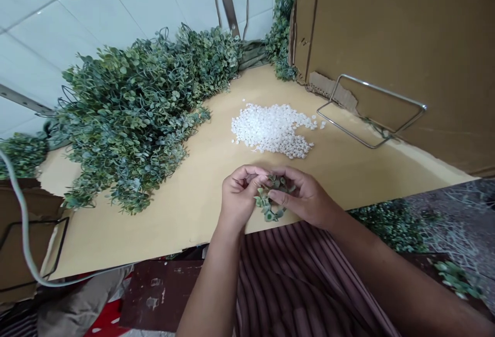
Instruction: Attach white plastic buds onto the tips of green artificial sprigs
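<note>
Between my two hands, close to the table's front edge, is a small sprig of artificial green leaves (269, 208). My left hand (243, 190) is closed, thumb and forefinger pinched at the sprig's upper left; whether a tiny part sits in that pinch is hidden. My right hand (303, 195) wraps round the sprig from the right, its thumb lying across the leaves. Just beyond the hands spreads a pile of small white plastic pieces (270, 128). A large heap of artificial foliage (131, 105) covers the left of the table.
A tan board tabletop (185, 213) carries everything. Along the right stands a big cardboard sheet (386, 33), with a bent metal wire frame (371, 85) before it. A pale cable (23, 223) curves at far left. More foliage (390, 223) lies below the table on the right.
</note>
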Demonstrator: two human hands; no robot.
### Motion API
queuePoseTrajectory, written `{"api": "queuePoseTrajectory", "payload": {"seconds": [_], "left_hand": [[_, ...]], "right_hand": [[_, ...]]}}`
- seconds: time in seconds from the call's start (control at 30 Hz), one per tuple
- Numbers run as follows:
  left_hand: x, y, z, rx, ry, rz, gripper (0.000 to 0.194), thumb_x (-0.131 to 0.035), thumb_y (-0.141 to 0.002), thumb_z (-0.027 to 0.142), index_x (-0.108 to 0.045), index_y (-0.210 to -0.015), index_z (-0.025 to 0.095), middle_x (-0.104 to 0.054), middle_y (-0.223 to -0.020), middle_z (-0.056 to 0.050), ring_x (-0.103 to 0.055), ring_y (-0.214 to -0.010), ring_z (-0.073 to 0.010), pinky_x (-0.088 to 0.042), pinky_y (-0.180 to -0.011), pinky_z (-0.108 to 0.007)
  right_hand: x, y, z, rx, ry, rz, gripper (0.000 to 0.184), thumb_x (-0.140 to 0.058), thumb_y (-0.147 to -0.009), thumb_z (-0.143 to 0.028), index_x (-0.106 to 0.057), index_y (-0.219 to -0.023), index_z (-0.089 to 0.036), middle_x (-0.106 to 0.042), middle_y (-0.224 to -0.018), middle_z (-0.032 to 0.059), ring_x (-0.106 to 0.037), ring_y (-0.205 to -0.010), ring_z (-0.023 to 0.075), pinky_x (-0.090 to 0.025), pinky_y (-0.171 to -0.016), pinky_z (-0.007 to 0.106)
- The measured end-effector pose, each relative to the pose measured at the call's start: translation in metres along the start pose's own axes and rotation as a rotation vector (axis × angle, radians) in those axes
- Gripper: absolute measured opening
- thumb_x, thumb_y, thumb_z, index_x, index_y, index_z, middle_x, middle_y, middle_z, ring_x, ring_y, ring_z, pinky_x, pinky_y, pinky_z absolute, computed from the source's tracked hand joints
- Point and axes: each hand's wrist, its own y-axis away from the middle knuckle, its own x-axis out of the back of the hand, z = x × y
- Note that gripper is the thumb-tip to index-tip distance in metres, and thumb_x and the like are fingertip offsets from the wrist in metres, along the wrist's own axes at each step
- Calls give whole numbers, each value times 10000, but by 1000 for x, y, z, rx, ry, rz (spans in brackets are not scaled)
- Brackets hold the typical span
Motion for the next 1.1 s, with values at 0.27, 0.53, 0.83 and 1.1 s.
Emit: {"api": "queuePoseTrajectory", "payload": {"seconds": [0.27, 0.53, 0.83, 1.1], "left_hand": [[-2, -6, 2, -228, -235, -29, 79, -624, -724, 153, -651, -654, 178, -594, -699, -15, -548, -682, -129, -443, -665, -243], [13, -29, 2, -44, -266, -174, 53, -647, -678, 180, -638, -630, 157, -583, -642, -8, -513, -599, -115, -420, -616, -245], [44, -95, -17, -102, -694, 244, 156, -602, -687, 95, -683, -795, 172, -610, -827, -55, -557, -741, -165, -436, -804, -330], [43, -98, -16, -106, -645, 238, 169, -594, -666, 59, -658, -601, 201, -624, -712, -27, -569, -746, -174, -424, -815, -314]], "right_hand": [[-8, -5, 3, 150, 221, 134, 201, -549, -776, -316, -616, -874, -153, -690, -793, 58, -635, -723, 172, -505, -654, 275], [-9, -5, 5, 219, 263, 193, 131, -497, -816, -274, -599, -835, -194, -654, -724, 18, -605, -647, 141, -504, -603, 243], [-11, -7, 10, 228, 327, 249, 182, -491, -792, -322, -569, -696, -189, -562, -568, -2, -551, -524, 149, -492, -480, 265], [-8, -9, 13, 193, 298, 193, 110, -520, -722, -239, -611, -726, -177, -625, -633, 18, -591, -586, 155, -514, -559, 284]]}}
